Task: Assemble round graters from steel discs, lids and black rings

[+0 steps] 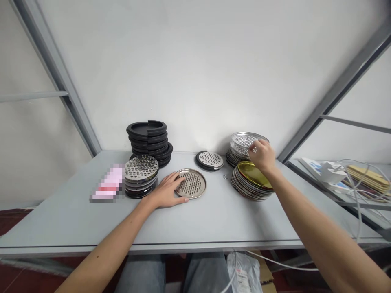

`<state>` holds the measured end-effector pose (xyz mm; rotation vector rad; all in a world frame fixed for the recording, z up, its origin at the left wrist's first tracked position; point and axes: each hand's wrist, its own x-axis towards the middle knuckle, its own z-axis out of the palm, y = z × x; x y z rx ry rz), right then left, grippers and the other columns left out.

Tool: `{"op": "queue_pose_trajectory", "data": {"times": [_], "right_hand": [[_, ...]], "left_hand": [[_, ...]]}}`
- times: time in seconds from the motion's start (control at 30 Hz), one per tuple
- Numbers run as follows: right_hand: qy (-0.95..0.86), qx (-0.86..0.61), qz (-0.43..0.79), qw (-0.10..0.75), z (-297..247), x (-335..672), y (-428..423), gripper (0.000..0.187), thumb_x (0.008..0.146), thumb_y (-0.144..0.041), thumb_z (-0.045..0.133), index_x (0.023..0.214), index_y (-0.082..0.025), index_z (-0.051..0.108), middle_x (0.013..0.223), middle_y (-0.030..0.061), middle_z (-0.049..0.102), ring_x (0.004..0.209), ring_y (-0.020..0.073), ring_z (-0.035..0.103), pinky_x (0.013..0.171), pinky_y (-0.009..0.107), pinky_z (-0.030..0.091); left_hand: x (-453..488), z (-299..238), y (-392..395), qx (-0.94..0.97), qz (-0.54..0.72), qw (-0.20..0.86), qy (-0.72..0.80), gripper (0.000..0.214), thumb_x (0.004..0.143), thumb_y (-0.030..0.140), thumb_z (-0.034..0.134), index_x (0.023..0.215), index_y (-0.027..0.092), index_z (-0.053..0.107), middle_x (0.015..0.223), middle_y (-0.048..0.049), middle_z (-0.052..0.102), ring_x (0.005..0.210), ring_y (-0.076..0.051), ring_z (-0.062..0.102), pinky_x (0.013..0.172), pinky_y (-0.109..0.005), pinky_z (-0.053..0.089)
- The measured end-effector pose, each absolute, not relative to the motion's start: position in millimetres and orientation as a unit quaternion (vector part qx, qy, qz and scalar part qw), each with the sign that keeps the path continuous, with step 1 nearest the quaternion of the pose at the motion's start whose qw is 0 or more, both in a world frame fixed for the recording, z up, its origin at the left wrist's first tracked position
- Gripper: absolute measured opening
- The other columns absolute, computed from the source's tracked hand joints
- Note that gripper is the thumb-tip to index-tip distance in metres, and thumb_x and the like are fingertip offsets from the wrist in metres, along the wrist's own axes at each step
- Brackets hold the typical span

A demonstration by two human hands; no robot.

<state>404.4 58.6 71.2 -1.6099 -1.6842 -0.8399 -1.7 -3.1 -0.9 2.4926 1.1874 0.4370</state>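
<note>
Just ahead of the left hand [165, 192], a single grater disc [194, 185] lies flat on the desk [201, 228], between the two hands. The left fingers are spread, reaching over the disc's rim on their side, with the thumb beside its lower edge, probably to steady it rather than lift it.

Beside the left wrist stands a stack of grater discs [141, 179], and beyond it a pile of black holders [149, 142]; like kinds seem grouped so each is within easy reach. Between the hands and farther off, a disc in a black crescent [210, 160] looks like both parts joined, perhaps set apart for that reason.

The right hand [263, 154] hangs over a stack of gold-topped discs [251, 175], its fingers curled inward. Whether they pinch anything does not show, nor whether they touch the silver graters [244, 140] behind, which the fist partly covers.

The left fingers hide part of the rim they cross, so how firmly they press is unclear. Past the left forearm, a pinkish item [108, 183] is pixelated beyond recognition, and a ring [225, 177] short of the right hand is too small to identify.
</note>
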Motion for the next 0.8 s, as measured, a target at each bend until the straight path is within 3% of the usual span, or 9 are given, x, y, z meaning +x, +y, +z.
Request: {"op": "queue_pose_trajectory", "data": {"times": [0.13,0.27,0.43,0.57,0.8], "right_hand": [[-0.648,-0.558,-0.299,0.423,87,383,46,0.008,0.074,-0.014,0.053,0.069,-0.021,0.053,0.080,0.0064,0.062,0.085,0.0224,0.058,0.075,0.034,0.047],[-0.665,-0.483,-0.232,0.520,106,332,13,0.002,0.078,-0.020,0.058,0.078,-0.022,0.059,0.085,0.0043,0.066,0.084,0.0202,0.061,0.079,0.036,0.050],[-0.637,-0.425,-0.033,0.643,101,263,-19,0.026,0.076,-0.032,0.068,0.100,-0.021,0.066,0.095,0.0045,0.070,0.086,0.0202,0.064,0.078,0.036,0.053],[-0.592,-0.395,0.181,0.679,78,230,-15,0.037,0.076,-0.037,0.069,0.108,-0.020,0.067,0.103,0.0065,0.071,0.092,0.0226,0.066,0.085,0.039,0.053],[-0.520,-0.397,0.334,0.679,36,225,10,0.037,0.076,-0.041,0.066,0.106,-0.020,0.069,0.110,0.0057,0.070,0.106,0.0233,0.061,0.097,0.041,0.046]], "left_hand": [[-2,-2,-2,0.881,0.159,0.167,0.413,0.082,0.073,0.065,0.061,0.141,0.023,0.038,0.153,-0.0115,0.023,0.141,-0.034,0.019,0.113,-0.050,0.023],[-3,-1,-3,0.881,0.172,0.174,0.405,0.090,0.074,0.064,0.061,0.146,0.025,0.026,0.154,-0.0100,0.020,0.141,-0.033,0.020,0.113,-0.048,0.024],[-1,-4,-1,0.853,0.249,0.184,0.420,0.097,0.077,0.060,0.061,0.149,0.020,0.011,0.155,-0.0131,0.018,0.141,-0.032,0.020,0.113,-0.047,0.025],[4,-3,0,0.836,0.333,0.166,0.403,0.098,0.077,0.047,0.067,0.149,0.020,0.007,0.151,-0.0148,0.027,0.136,-0.031,0.031,0.111,-0.046,0.028],[5,-1,1,0.808,0.368,0.178,0.425,0.116,0.071,0.045,0.074,0.148,0.022,-0.010,0.153,-0.0171,0.021,0.138,-0.031,0.027,0.111,-0.046,0.028]]}}
